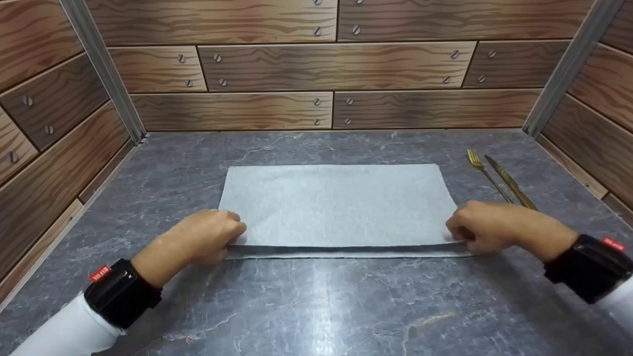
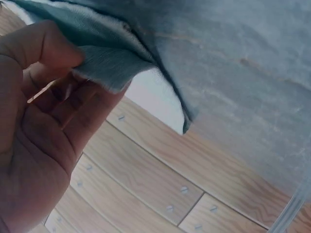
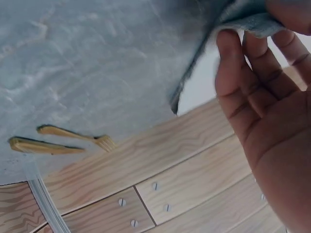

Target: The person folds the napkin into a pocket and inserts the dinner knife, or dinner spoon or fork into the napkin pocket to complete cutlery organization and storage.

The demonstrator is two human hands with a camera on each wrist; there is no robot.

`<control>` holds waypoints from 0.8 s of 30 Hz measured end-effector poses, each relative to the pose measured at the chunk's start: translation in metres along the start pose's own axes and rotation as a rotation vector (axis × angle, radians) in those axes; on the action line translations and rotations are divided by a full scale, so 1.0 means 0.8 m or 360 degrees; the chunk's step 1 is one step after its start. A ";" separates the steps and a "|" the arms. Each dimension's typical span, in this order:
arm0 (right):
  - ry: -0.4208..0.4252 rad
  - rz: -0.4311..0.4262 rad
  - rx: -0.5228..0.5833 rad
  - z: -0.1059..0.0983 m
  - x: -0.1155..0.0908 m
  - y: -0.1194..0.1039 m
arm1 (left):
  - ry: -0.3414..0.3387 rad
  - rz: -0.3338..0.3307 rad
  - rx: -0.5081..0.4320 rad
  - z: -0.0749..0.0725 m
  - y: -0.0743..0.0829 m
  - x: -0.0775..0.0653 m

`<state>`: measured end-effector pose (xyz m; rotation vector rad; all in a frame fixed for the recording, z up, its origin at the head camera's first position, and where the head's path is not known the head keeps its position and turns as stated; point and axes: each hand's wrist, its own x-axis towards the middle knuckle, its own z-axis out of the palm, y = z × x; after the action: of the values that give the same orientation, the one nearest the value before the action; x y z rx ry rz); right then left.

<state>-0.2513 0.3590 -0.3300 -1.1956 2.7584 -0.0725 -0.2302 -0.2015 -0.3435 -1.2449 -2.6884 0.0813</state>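
While the left hand [image 1: 208,235] pinches its near left corner, a pale blue-grey cloth [image 1: 336,205], two-layered and faintly creased, spreads mid-way across the grey table [image 1: 277,306], upper near edge raised; the right hand [image 1: 487,225] pinches the near right corner, a gold fork [image 1: 488,177] and knife [image 1: 511,183] beyond.

In head view, L arm [image 1: 64,326] enters from lower-left corner and R arm [image 1: 618,304] from lower-right edge, both sleeved in white. L hand [image 1: 207,235] is left of centre, R hand [image 1: 487,225] right of centre, at approx. same height, backs up, knuckles bent, each in a pinch. In L wrist view, L thumb [image 2: 46,43] is at upper left, opposite bent L fingers [image 2: 90,114]. In R wrist view, R thumb [image 3: 294,14] is partly cut at upper-right corner; R palm [image 3: 284,145] is at lower right.
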 end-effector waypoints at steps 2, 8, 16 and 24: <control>-0.0006 0.0019 -0.0008 -0.002 -0.001 0.000 | 0.0028 0.0017 -0.0010 0.008 -0.005 -0.001; -0.0104 0.0027 -0.0032 -0.001 -0.002 -0.006 | 0.0057 0.0098 0.0055 0.074 -0.036 -0.004; -0.0158 0.0115 -0.0025 -0.005 -0.006 -0.012 | 0.0057 0.0068 0.0186 0.022 -0.010 -0.004; -0.0162 0.0113 -0.0020 -0.005 -0.004 -0.022 | 0.0193 0.0178 0.0125 0.060 -0.032 -0.012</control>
<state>-0.2370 0.3494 -0.3240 -1.0717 2.7131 0.0122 -0.2520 -0.2238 -0.3888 -1.3304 -2.4881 0.1207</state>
